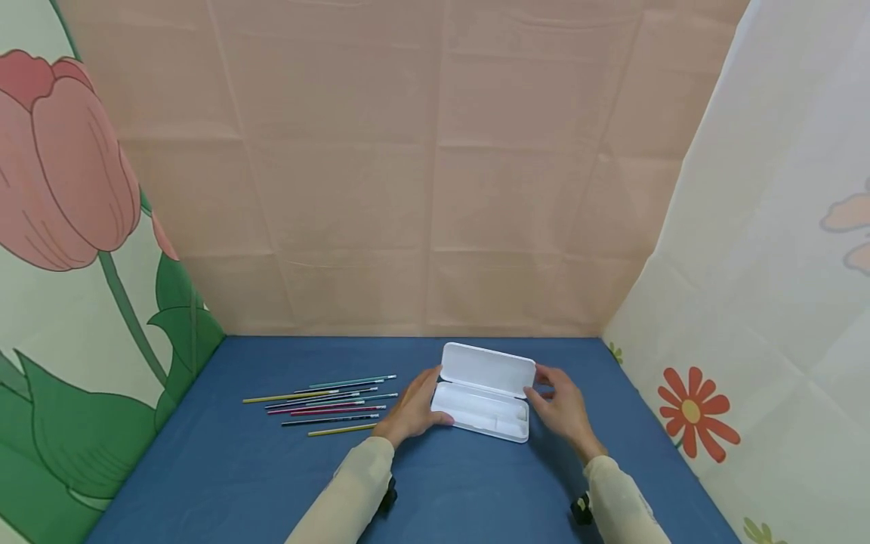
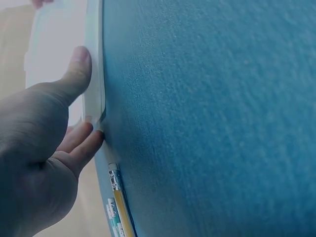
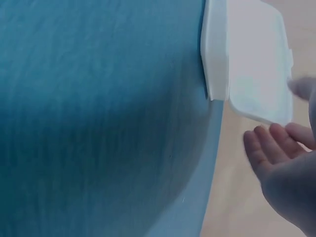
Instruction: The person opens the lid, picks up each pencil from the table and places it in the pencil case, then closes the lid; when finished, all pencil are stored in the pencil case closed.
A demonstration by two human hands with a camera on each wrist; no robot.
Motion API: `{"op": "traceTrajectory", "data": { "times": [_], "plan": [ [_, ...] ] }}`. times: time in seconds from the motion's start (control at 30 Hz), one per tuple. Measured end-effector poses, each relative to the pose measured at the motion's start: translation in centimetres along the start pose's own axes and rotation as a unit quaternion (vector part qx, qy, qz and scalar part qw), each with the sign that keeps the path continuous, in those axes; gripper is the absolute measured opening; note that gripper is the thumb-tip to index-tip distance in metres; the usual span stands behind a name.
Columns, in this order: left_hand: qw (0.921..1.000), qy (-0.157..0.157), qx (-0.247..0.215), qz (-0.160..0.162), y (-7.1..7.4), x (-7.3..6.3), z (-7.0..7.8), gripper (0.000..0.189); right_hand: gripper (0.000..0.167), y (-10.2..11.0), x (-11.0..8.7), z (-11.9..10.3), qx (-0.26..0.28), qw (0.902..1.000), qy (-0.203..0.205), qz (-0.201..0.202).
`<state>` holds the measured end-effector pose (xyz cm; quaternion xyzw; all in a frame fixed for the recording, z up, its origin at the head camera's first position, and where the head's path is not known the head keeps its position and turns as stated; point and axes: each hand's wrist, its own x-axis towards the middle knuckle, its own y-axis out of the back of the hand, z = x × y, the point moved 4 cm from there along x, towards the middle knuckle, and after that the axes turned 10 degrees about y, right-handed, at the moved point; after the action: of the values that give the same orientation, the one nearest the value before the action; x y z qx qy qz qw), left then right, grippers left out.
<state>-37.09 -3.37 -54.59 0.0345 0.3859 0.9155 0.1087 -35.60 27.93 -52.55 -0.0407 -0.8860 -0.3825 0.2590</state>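
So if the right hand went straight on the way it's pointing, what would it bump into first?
Most likely the raised lid of the white case; the right hand is right beside its edge, though whether they touch is unclear.

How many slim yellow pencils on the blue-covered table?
2: one slim yellow pencil reaching furthest left; the other yellow pencil lowest in the head view, right end beside the left hand. Overlap might hide more.

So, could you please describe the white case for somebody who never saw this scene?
On the blue table, look right of the pencils. Between the left hand and right hand sits the white case, lid raised: the only hinged box there.
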Motion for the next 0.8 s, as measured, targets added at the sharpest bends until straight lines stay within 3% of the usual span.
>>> {"op": "traceTrajectory", "data": {
  "times": [0.2,0.37,0.53,0.8],
  "plan": [
    [0.9999,0.001,0.006,-0.010,-0.1,0.1,0.1,0.100,0.092,-0.6,-0.8,1.0,-0.016,0.9899,-0.031,-0.137],
    [0.9999,0.001,0.005,-0.010,-0.1,0.1,0.1,0.096,0.117,-1.1,-1.5,1.3,-0.036,0.9756,-0.024,-0.215],
    [1.0000,-0.003,0.001,-0.008,-0.1,0.1,0.1,0.093,0.126,-1.4,-1.9,1.1,-0.048,0.9701,0.003,-0.238],
    [0.9999,-0.008,0.001,-0.008,-0.1,0.4,0.0,0.088,0.129,-1.6,-2.3,1.2,-0.062,0.9660,-0.004,-0.251]
  ]
}}
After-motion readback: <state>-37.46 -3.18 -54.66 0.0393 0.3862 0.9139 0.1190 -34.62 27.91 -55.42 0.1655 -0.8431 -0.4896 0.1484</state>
